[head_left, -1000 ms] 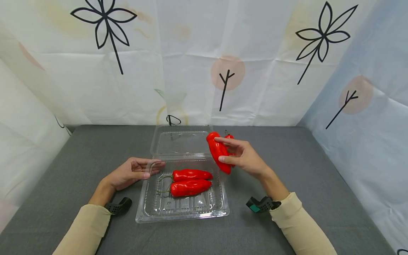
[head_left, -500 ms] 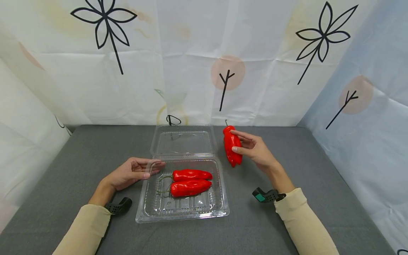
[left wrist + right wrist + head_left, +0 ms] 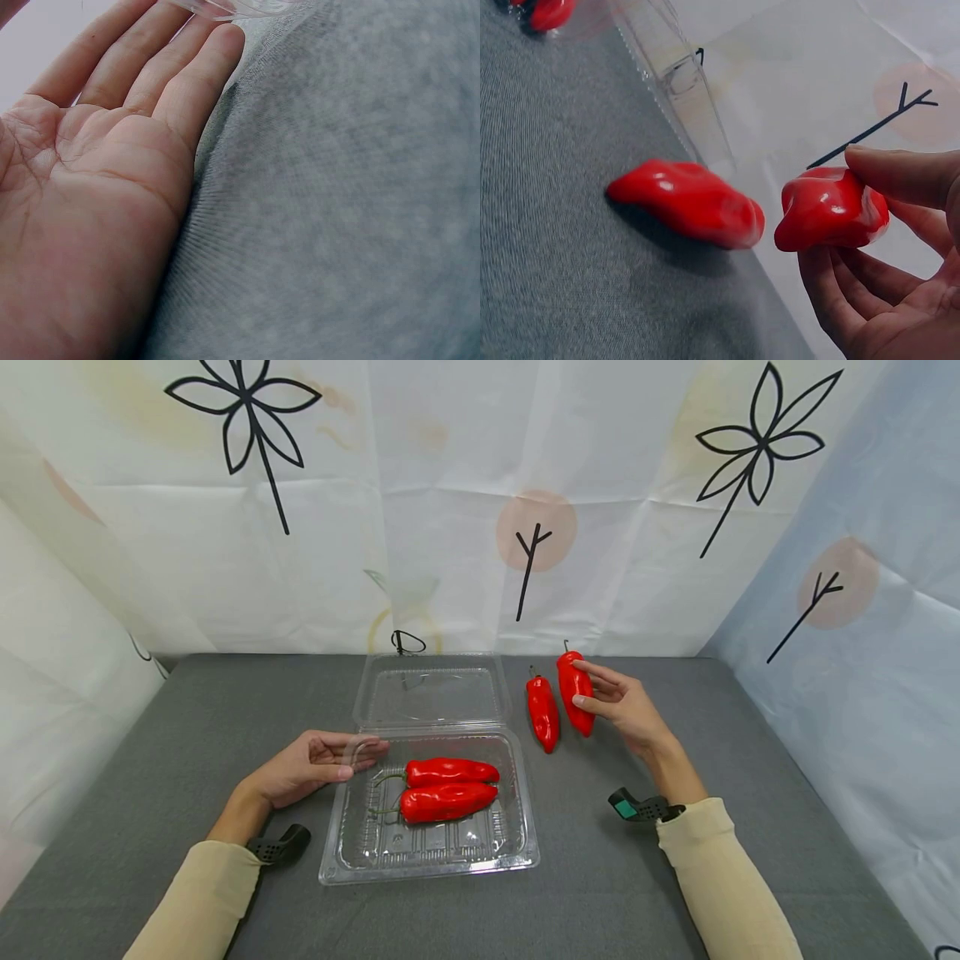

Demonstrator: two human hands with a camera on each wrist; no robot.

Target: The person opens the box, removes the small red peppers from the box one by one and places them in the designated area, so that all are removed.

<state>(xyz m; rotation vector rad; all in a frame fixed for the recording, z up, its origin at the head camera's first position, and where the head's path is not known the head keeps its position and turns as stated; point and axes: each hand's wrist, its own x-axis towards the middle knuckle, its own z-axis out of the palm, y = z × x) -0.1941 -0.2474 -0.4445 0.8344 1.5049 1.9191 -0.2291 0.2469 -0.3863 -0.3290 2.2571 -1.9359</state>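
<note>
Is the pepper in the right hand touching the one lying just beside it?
Apart. The right wrist view shows a gap between the held pepper and the lying pepper; the head view also shows grey tabletop between them.

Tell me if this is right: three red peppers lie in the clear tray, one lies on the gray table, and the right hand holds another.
Wrong count: the head view shows only two red peppers in the clear tray. One loose pepper does lie on the gray table, and the right hand does hold another pepper.
</note>
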